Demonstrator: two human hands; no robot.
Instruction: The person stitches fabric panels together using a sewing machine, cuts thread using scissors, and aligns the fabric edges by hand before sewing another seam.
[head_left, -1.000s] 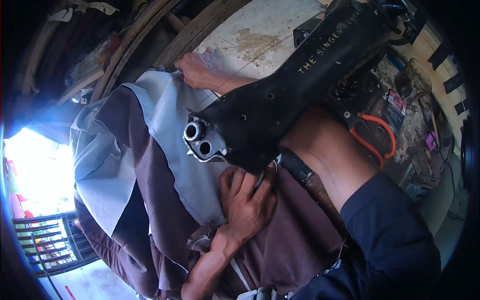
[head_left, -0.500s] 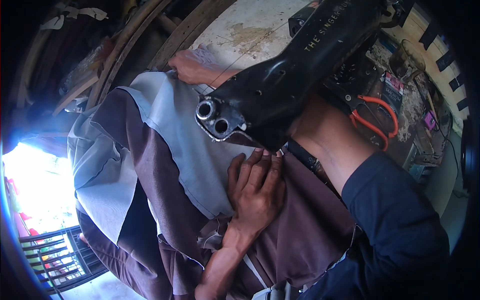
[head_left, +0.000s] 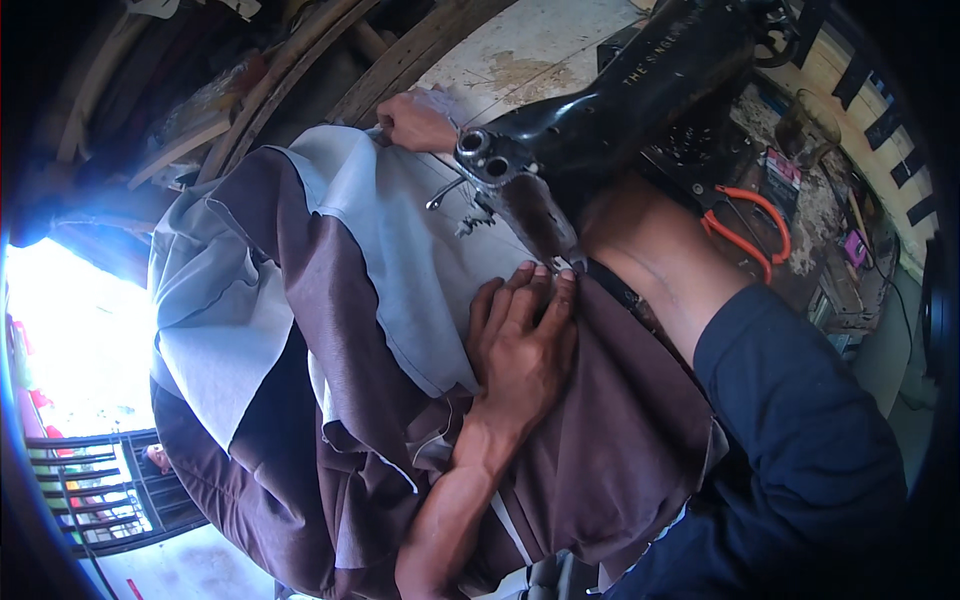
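Observation:
A black sewing machine (head_left: 620,100) reaches over a large brown cloth (head_left: 630,400) with a pale grey underside (head_left: 400,270). My left hand (head_left: 525,340) lies flat on the cloth, fingers stretched out and their tips close to the presser foot. From the right, my bare forearm passes beneath the machine's arm. On its far side my right hand (head_left: 415,120) is closed at the cloth's far edge; its inner fingers are hidden. A thread runs above the tabletop near that hand. The needle is too small to make out.
Orange-handled pliers (head_left: 755,230) lie on the worn table at the right, near a small box (head_left: 782,168) and a glass jar (head_left: 805,120). Wooden beams (head_left: 270,80) stand at the upper left. A barred metal railing (head_left: 100,490) is at the lower left.
The view has shifted, so the machine's head sits higher and its lower front now shows. Both hands keep nearly the same places on the cloth.

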